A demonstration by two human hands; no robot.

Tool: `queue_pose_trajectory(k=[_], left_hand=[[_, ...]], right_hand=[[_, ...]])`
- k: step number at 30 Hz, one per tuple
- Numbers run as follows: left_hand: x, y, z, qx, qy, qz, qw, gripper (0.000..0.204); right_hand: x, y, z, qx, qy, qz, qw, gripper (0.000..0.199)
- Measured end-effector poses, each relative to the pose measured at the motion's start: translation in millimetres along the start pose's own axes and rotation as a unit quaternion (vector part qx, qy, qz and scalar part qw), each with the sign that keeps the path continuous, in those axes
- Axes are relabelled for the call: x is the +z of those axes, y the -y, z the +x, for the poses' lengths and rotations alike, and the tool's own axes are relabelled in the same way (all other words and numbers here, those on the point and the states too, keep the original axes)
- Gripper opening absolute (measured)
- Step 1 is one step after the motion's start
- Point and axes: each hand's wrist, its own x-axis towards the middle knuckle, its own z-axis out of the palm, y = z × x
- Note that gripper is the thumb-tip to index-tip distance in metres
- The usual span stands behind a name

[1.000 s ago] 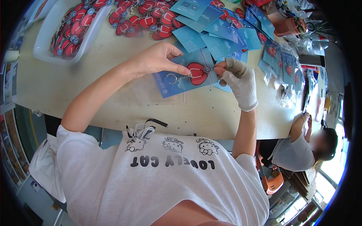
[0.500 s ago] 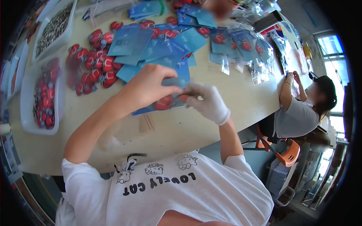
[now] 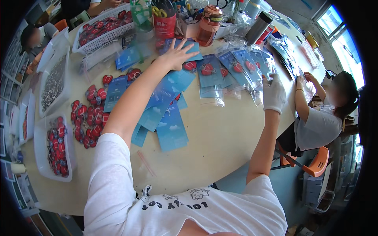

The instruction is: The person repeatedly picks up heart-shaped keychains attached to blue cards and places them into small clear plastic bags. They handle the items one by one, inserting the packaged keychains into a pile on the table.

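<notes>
My bare left hand (image 3: 175,56) is spread open over blue printed cards at the far middle of the table, its fingers reaching across a card (image 3: 192,49). Under my left forearm lies a loose pile of blue cards (image 3: 172,131). My right hand (image 3: 274,94), in a white glove, is at the right edge of a row of clear bags (image 3: 248,70) holding blue cards with red heart-shaped charms. Its fingers are curled together by the bags; what they grip is unclear. More red charms (image 3: 90,118) are heaped left of the cards.
At left stand a clear tub of red charms (image 3: 72,159) and a tub of metal parts (image 3: 63,92). A white basket (image 3: 84,49) of charms, a red pen cup (image 3: 165,27), an orange bottle (image 3: 208,29) and a dark tumbler (image 3: 260,27) line the back. A co-worker (image 3: 315,122) sits at right.
My hands have parted from in front of me: the left went forward to the far cards and spread, the right went rightward to the bagged cards. The view has shifted, showing more of the table's back.
</notes>
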Motion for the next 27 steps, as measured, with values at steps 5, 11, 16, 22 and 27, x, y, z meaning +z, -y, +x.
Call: queue_pose_trajectory(k=[5, 11, 16, 22, 27], left_hand=[[9.4, 5.2, 17.1, 0.06, 0.036, 0.018, 0.997, 0.099], [9.5, 16.7, 23.4, 0.136, -0.026, 0.107, 0.985, 0.074], [22.8, 5.2, 29.7, 0.075, -0.114, 0.052, 0.989, 0.065], [11.1, 4.5, 28.3, 0.065, 0.004, 0.052, 0.997, 0.096], [10.6, 12.8, 39.3, 0.072, 0.024, 0.05, 0.996, 0.101]], right_hand=[[34.2, 79.9, 17.5, -0.289, 0.1, 0.21, 0.929, 0.03], [117.1, 126.6, -4.0, -0.385, 0.063, 0.044, 0.92, 0.069], [123.1, 97.5, -6.2, -0.339, 0.085, 0.031, 0.936, 0.076], [113.5, 57.8, 23.4, -0.438, 0.101, 0.061, 0.891, 0.063], [100.6, 44.3, 36.1, -0.442, 0.152, 0.035, 0.883, 0.059]])
